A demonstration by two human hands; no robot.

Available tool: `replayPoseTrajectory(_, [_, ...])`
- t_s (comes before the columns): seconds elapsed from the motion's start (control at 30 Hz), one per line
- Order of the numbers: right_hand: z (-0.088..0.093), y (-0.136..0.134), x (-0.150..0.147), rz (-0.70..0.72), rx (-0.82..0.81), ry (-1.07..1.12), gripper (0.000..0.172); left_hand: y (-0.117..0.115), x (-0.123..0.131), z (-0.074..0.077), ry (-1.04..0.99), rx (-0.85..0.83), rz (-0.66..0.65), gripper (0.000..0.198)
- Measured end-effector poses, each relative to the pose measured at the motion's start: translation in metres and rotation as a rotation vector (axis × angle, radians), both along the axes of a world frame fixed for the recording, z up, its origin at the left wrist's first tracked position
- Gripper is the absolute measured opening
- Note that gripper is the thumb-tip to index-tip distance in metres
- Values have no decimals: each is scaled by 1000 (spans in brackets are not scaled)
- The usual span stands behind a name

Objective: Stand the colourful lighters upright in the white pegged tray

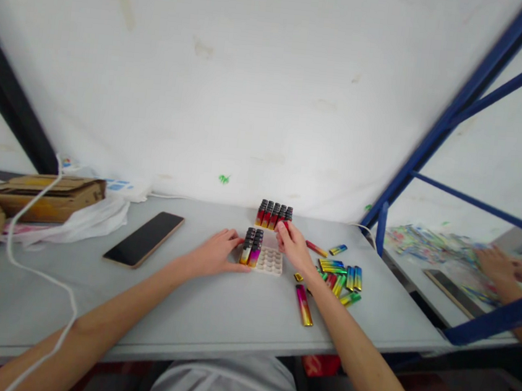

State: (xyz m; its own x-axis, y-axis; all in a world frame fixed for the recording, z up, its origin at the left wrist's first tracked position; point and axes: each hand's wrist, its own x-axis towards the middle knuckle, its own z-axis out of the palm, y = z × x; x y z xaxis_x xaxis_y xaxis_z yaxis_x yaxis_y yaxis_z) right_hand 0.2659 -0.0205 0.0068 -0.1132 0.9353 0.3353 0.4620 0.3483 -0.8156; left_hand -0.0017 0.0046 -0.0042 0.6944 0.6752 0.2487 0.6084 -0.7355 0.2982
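Note:
A white slotted tray (271, 262) lies on the grey table (194, 300), partly filled with upright rainbow-coloured lighters (252, 247). My left hand (217, 253) rests against the tray's left side, fingers curled round it. My right hand (294, 244) is above the tray's far right corner, fingers pinched on a red lighter (284, 226). Behind the tray stands a second block of upright lighters (274, 214). Loose lighters (341, 275) lie scattered to the right of my right arm, one long one (304, 304) nearest the front edge.
A black phone (144, 238) lies left of the tray. Cardboard boxes (46, 193), a white plastic bag (86, 217) and a white cable (43, 272) occupy the left end. A blue metal frame (440, 127) divides off the neighbouring table, where another person's hands (499, 264) work.

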Motion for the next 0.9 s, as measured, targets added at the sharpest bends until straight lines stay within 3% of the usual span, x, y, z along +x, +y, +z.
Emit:
replayPoseTrajectory(0.1, [3, -4, -5, 7, 31, -6, 53, 0, 0, -1, -15, -1, -2, 64])
replayPoseTrajectory(0.27, [4, -7, -6, -27, 198, -252, 49, 1, 0, -2, -5, 6, 2, 67])
replayPoseTrajectory(0.53, [2, -5, 0, 7, 153, -353, 35, 0, 0, -1, 0, 20, 9, 64])
replayPoseTrajectory(0.9, [-4, 2, 9, 143, 250, -550, 23, -2, 1, 0, 9, 48, 13, 64])
